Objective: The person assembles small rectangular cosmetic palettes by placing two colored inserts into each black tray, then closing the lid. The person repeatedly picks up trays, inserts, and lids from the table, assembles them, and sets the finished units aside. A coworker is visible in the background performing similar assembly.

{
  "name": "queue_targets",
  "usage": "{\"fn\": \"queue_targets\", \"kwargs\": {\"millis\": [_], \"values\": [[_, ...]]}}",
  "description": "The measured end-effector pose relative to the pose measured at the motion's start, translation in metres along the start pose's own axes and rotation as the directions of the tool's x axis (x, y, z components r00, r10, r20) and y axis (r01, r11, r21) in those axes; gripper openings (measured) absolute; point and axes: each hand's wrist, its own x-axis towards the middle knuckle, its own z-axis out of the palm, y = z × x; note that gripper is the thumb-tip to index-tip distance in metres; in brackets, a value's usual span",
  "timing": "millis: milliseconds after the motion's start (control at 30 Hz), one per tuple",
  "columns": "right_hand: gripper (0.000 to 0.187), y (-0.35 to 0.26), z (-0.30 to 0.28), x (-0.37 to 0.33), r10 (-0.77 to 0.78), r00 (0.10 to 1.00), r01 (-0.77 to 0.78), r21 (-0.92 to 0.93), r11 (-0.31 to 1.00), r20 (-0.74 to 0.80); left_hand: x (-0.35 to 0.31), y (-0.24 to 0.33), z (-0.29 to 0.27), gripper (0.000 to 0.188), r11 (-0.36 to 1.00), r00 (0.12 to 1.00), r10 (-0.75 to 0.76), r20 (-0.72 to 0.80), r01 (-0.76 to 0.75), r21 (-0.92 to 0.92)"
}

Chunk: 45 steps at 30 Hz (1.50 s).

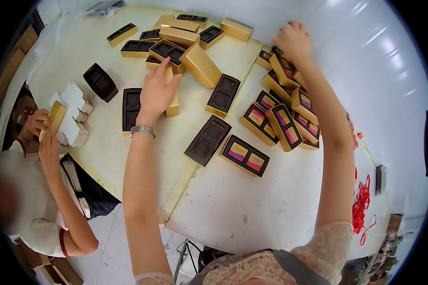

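My left hand (159,92) reaches over the left part of the table with its fingers apart. It lies against an upright gold box (173,105), partly hidden beneath it. Beside its wrist is a gold box with an empty dark two-compartment tray (130,107). My right hand (295,40) is stretched to the far right, over the back of a pile of gold boxes (283,124) filled with pink and purple wrapped pieces. Its fingers are loosely bent and apart; I see nothing held in them. A filled box (245,156) lies nearer to me, beside an empty-tray box (208,140).
Several gold boxes and dark trays (138,46) crowd the back left. A loose dark tray (100,82) stands near white folded cartons (73,114). A co-worker at the left holds a gold piece (55,118). Red ribbons (361,204) lie at the right.
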Motion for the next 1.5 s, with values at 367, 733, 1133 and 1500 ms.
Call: {"fn": "queue_targets", "kwargs": {"millis": [367, 733, 1133, 1500], "values": [[0.051, -0.122, 0.111, 0.065, 0.119, 0.966, -0.178, 0.256, 0.950, 0.230, -0.008, 0.024, -0.007, 0.055, 0.998, 0.996, -0.018, 0.090, 0.013, 0.055], [0.057, -0.150, 0.061, -0.003, -0.481, 0.827, 0.131, 0.732, 0.669, 0.292, -0.027, 0.038, -0.009, 0.055, 1.000, 0.963, 0.020, 0.269, -0.016, -0.015], [0.069, -0.104, -0.140, -0.270, -0.350, 0.930, 0.348, 0.558, 0.753, -0.108, -0.141, 0.079, -0.035, 0.044, 0.998, 0.997, 0.037, 0.070, -0.033, -0.062], [0.068, -0.120, -0.070, -0.256, -0.109, 0.993, 0.112, 0.493, 0.863, -0.035, -0.120, 0.123, 0.000, 0.082, 0.856, 0.942, 0.222, 0.252, -0.312, 0.411]]}}
